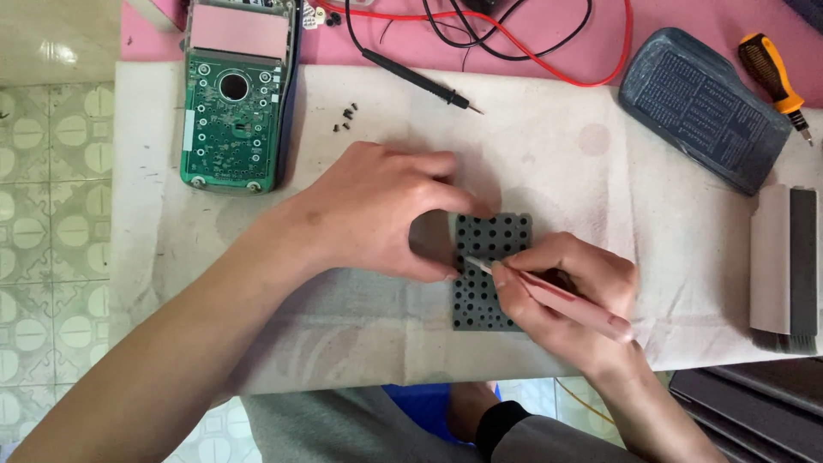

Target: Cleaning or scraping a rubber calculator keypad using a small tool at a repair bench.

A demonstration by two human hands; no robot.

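The right hand is nearest, closed in a pen grip around a slim pink tool whose pale tip rests on the keypad. This grey rubber mat, full of dark round holes, lies flat on the white cloth that covers the surface, near its front edge. The left hand arches over the mat's left side, thumb and fingertips pressed to its left edge and top corner, pinning it down; it pinches rather than wraps, and nothing is held inside the palm.

To do this step well, I judge that the mat should stay flat and still, so the left fingertips should keep pressing close to where the tip works, without covering the holes. The tool is best held low and light, with the heel of the right hand resting on the cloth for steadiness, since soft rubber can tear or stretch under a hard poke.

Farther back, a few tiny black screws lie loose on the cloth, easy to scatter with a sleeve. Behind them to the left sits an opened device with a green circuit board, and a black probe with red and black leads runs across the back. At the far right are a dark blue casing, an orange-handled screwdriver and a brush.
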